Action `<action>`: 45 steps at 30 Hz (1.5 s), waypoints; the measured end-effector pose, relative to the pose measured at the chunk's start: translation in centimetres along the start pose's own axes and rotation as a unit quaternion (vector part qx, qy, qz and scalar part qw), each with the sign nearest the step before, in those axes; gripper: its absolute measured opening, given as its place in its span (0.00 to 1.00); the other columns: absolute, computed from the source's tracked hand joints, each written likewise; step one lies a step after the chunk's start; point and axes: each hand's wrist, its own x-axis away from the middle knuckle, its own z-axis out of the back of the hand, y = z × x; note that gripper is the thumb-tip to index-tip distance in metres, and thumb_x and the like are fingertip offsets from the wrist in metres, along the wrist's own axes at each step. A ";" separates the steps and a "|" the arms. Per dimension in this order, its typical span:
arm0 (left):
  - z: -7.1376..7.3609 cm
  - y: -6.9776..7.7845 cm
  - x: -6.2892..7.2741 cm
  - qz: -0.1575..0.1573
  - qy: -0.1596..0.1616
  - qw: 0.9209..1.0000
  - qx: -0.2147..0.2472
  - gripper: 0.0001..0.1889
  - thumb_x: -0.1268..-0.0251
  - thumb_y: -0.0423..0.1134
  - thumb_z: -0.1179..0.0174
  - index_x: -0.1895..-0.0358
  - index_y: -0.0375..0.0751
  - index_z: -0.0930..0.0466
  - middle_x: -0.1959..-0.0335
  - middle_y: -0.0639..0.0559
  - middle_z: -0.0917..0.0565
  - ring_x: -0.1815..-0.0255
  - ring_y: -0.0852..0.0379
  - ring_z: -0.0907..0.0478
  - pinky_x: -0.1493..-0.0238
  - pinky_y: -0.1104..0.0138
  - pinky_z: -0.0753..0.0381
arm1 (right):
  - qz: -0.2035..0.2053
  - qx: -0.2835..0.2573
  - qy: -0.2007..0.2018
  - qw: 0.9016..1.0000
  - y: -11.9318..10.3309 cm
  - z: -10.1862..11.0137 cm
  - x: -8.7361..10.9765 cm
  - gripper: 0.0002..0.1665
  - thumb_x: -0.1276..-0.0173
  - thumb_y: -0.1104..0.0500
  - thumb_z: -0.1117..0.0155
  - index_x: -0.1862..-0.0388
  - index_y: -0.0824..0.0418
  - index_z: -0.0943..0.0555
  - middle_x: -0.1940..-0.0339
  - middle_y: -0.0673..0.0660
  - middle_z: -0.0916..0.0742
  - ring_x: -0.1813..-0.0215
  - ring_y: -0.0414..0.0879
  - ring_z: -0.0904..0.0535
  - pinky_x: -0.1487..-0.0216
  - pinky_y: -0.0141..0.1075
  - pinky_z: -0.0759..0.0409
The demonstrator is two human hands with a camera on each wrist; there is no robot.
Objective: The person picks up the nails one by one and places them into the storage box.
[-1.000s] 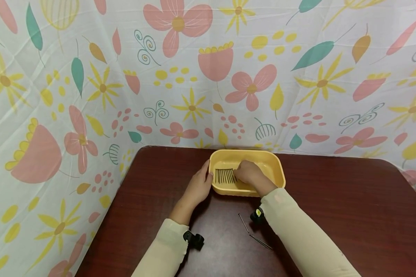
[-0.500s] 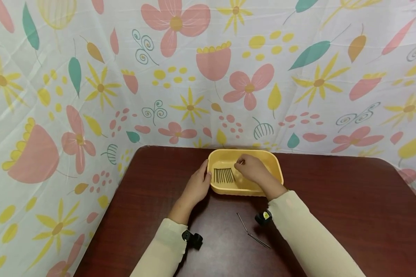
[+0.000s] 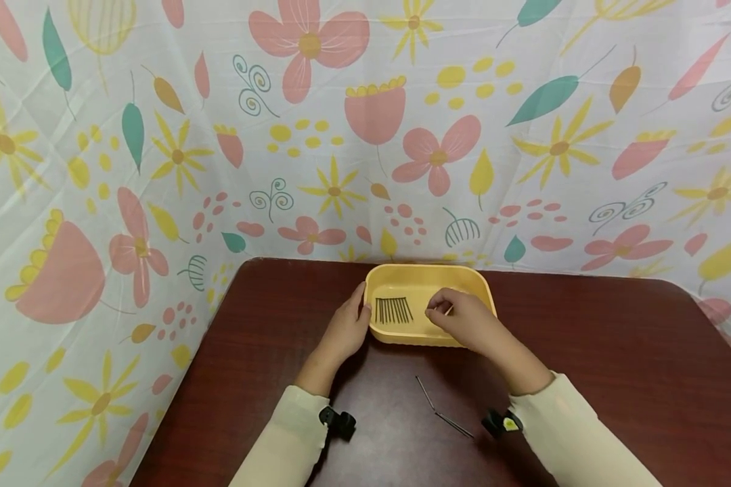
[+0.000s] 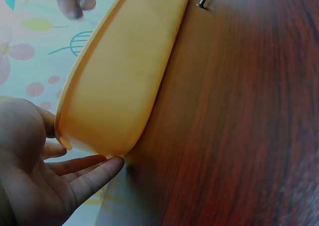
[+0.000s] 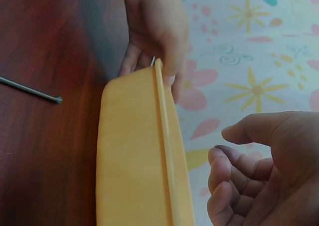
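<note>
A yellow plastic basin (image 3: 429, 338) stands near the table's back edge. My left hand (image 3: 347, 325) grips its left end, thumb over the rim and fingers against the outer wall, as the left wrist view shows. Inside, a row of several dark nails (image 3: 393, 310) lies side by side at the left. My right hand (image 3: 466, 321) hovers over the basin's right part, to the right of the row. Its fingers are loosely curled; the right wrist view shows a gap between thumb and forefinger (image 5: 234, 156), with nothing held.
Loose nails (image 3: 453, 424) lie on the dark wood table (image 3: 268, 338) in front of the basin, end to end with another nail (image 3: 425, 392). A flowered cloth (image 3: 317, 135) hangs behind the table and along its left side.
My right hand has left the right end of the nail row, risen, and moved right and toward me, its fingertips parting. The left hand stays on the basin.
</note>
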 end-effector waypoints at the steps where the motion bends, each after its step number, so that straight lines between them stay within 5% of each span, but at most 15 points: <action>1: 0.0 0.0 0.0 0.001 0.000 1.000 0.000 0.31 0.17 0.48 0.57 0.17 0.50 0.52 0.21 0.40 0.37 0.21 0.42 0.38 0.23 0.47 0.37 | 0.004 0.000 -0.001 1.000 0.1 0.0 0.4 0.07 0.28 0.54 0.37 0.58 0.56 0.18 0.64 0.52 0.15 0.68 0.43 0.24 0.66 0.36 0.25; 9: -0.1 -0.1 0.0 -0.001 0.003 1.000 -0.002 0.31 0.17 0.48 0.57 0.17 0.53 0.52 0.21 0.40 0.37 0.21 0.43 0.38 0.23 0.48 0.37 | 0.063 -0.026 -0.023 0.997 0.9 -0.7 3.3 0.04 0.29 0.56 0.35 0.61 0.55 0.16 0.69 0.45 0.16 0.67 0.41 0.22 0.66 0.30 0.23; 25: -0.1 0.1 0.1 0.001 0.004 1.000 -0.004 0.31 0.17 0.48 0.57 0.17 0.53 0.52 0.21 0.39 0.37 0.21 0.42 0.38 0.23 0.47 0.37 | 0.062 -0.050 -0.157 0.984 3.1 -2.1 7.0 0.04 0.31 0.57 0.31 0.62 0.55 0.17 0.75 0.50 0.14 0.73 0.38 0.19 0.70 0.29 0.25; 34: -0.1 0.1 0.2 0.001 0.003 1.000 -0.002 0.31 0.17 0.48 0.57 0.17 0.52 0.52 0.21 0.40 0.37 0.22 0.41 0.38 0.23 0.47 0.37 | 0.056 -0.017 -0.172 0.983 3.8 -3.2 8.1 0.12 0.41 0.54 0.23 0.69 0.54 0.20 0.78 0.42 0.21 0.75 0.30 0.28 0.72 0.28 0.29; 45: -0.1 0.3 0.2 0.007 0.002 1.000 -0.002 0.31 0.17 0.47 0.57 0.17 0.54 0.53 0.21 0.41 0.37 0.22 0.42 0.37 0.23 0.47 0.36 | 0.064 0.017 -0.178 0.982 4.5 -3.9 8.6 0.13 0.43 0.54 0.23 0.70 0.52 0.22 0.79 0.41 0.23 0.75 0.30 0.30 0.71 0.29 0.31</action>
